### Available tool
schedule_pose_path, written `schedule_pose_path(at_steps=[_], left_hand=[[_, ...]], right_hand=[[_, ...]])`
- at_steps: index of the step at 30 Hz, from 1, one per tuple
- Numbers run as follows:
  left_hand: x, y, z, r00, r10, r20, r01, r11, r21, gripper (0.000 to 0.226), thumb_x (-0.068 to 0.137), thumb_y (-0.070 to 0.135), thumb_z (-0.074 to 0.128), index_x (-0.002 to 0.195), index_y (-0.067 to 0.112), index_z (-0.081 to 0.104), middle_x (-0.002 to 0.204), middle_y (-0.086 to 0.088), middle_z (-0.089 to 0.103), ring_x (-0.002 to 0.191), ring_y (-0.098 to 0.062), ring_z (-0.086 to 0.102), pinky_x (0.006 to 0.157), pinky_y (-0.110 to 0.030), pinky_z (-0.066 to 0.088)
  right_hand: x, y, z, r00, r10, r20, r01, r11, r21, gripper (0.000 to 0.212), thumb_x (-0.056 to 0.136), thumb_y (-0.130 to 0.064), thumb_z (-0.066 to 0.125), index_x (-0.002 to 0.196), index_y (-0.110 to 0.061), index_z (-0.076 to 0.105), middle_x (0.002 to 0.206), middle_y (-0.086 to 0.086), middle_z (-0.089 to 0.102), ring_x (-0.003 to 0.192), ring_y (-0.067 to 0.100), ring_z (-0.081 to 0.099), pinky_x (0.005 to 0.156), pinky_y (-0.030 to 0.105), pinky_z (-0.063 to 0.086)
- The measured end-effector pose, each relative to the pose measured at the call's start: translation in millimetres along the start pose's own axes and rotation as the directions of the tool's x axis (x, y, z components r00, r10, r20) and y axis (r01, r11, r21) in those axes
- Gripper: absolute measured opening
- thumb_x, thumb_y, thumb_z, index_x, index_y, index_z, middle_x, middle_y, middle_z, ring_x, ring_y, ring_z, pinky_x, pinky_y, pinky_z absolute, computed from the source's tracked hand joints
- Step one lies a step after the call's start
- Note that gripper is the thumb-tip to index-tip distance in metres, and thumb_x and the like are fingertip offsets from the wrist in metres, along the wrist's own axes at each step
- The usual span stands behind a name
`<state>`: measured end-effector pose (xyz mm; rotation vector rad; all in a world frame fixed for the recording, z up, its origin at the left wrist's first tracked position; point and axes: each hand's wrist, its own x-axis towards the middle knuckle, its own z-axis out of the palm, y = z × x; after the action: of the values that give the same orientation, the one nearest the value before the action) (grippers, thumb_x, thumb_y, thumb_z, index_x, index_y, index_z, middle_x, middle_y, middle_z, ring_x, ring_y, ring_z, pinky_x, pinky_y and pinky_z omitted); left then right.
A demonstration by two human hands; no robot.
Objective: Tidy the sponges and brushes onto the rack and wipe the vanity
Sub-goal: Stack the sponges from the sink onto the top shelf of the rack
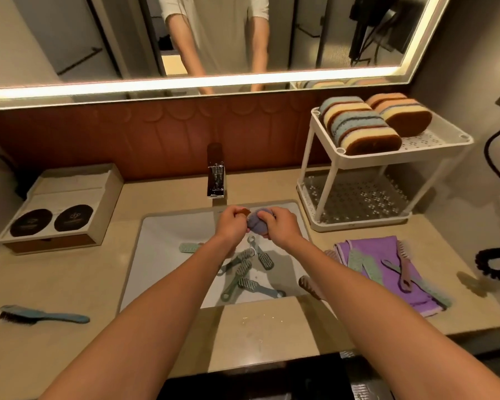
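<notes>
While both hands grip it over the sink basin (162, 232), I log item one: a blue-grey sponge (256, 224), left hand (231, 223) and right hand (279, 226) curled tight round its ends. Risk, by my reckoning: if wet, it slips down among the brushes (243, 272) below, or drips on the way to the two-tier rack (358, 226). Surface: beige stone countertop (70, 284). Room: chrome faucet (215, 180), purple cloth (373, 243), lit mirror (98, 39).

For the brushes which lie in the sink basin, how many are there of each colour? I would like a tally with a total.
Green brushes: 5 (one is partly hidden under an arm)
Brown brush: 1
Total in the sink: 6
</notes>
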<state>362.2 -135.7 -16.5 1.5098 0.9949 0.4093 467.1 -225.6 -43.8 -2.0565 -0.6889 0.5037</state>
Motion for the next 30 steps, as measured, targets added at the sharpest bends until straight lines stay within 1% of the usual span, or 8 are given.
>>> schedule_pose_path(at_steps=[5,9,13,16,19,22,26,30], left_hand=[[-10,17,10,0.984,0.177,-0.008,-0.175,0.979,0.102,0.027,0.101,0.001,0.039,0.104,0.014,0.063,0.100,-0.002,0.064,0.096,-0.017,0.058,0.074,-0.023,0.047],[-20,28,15,0.961,0.276,-0.011,-0.272,0.950,0.153,0.027,0.103,0.000,0.039,0.106,0.007,0.065,0.099,-0.003,0.063,0.092,-0.013,0.056,0.063,-0.004,0.041],[-26,37,18,0.940,0.340,0.022,-0.338,0.927,0.163,0.027,0.102,-0.002,0.039,0.101,0.008,0.065,0.093,-0.001,0.062,0.082,-0.006,0.055,0.062,-0.001,0.042],[-27,45,19,0.940,0.334,0.065,-0.339,0.932,0.125,0.026,0.101,-0.001,0.038,0.103,0.008,0.063,0.097,-0.006,0.064,0.085,-0.017,0.057,0.064,-0.015,0.046],[-26,59,19,0.942,0.316,0.113,-0.326,0.942,0.080,0.024,0.103,0.010,0.038,0.107,0.007,0.062,0.099,-0.011,0.064,0.082,-0.020,0.056,0.059,-0.016,0.046],[-23,77,17,0.931,0.351,0.096,-0.361,0.922,0.136,0.034,0.105,0.037,0.034,0.101,0.019,0.063,0.106,-0.012,0.059,0.097,-0.028,0.057,0.084,-0.036,0.049],[-28,107,20,0.923,0.370,0.107,-0.384,0.905,0.181,0.036,0.108,0.041,0.031,0.108,0.021,0.061,0.118,-0.012,0.044,0.106,-0.020,0.043,0.092,-0.028,0.028],[-35,133,26,0.859,0.508,0.070,-0.513,0.848,0.135,0.053,0.096,0.049,0.029,0.119,0.020,0.068,0.115,-0.009,0.047,0.098,-0.003,0.044,0.096,-0.030,0.037]], right_hand=[[1,-14,-17,0.980,0.190,0.051,-0.197,0.960,0.198,0.033,0.101,-0.033,0.061,0.095,-0.005,0.075,0.080,0.019,0.068,0.058,0.028,0.061,0.055,0.036,0.056],[-8,-28,-34,0.944,0.308,0.116,-0.329,0.890,0.316,0.032,0.103,-0.033,0.059,0.105,-0.004,0.072,0.079,0.016,0.067,0.050,0.021,0.058,0.047,0.027,0.051],[-13,-37,-47,0.919,0.353,0.175,-0.393,0.817,0.422,0.029,0.105,-0.031,0.056,0.108,-0.004,0.067,0.082,0.016,0.065,0.047,0.018,0.055,0.049,0.030,0.050],[-17,-42,-65,0.965,0.234,0.122,-0.262,0.896,0.359,0.027,0.105,-0.030,0.056,0.112,-0.007,0.069,0.092,0.013,0.067,0.063,0.018,0.062,0.055,0.029,0.058],[-22,-45,-86,0.997,0.045,0.066,-0.063,0.950,0.305,0.033,0.106,-0.034,0.053,0.113,-0.005,0.067,0.102,0.016,0.070,0.082,0.021,0.067,0.074,0.037,0.061],[-31,-57,-103,0.999,-0.009,0.039,-0.002,0.958,0.288,0.034,0.104,-0.041,0.055,0.119,-0.011,0.062,0.110,0.012,0.070,0.098,0.024,0.069,0.088,0.045,0.059],[-36,-77,-131,0.990,-0.137,-0.035,0.141,0.961,0.238,0.029,0.103,-0.037,0.059,0.120,-0.013,0.057,0.113,0.008,0.065,0.101,0.019,0.068,0.082,0.040,0.064],[-37,-93,-157,0.969,-0.204,-0.139,0.235,0.938,0.257,0.034,0.102,-0.036,0.060,0.128,-0.014,0.057,0.121,0.011,0.063,0.103,0.016,0.067,0.075,0.028,0.063]])
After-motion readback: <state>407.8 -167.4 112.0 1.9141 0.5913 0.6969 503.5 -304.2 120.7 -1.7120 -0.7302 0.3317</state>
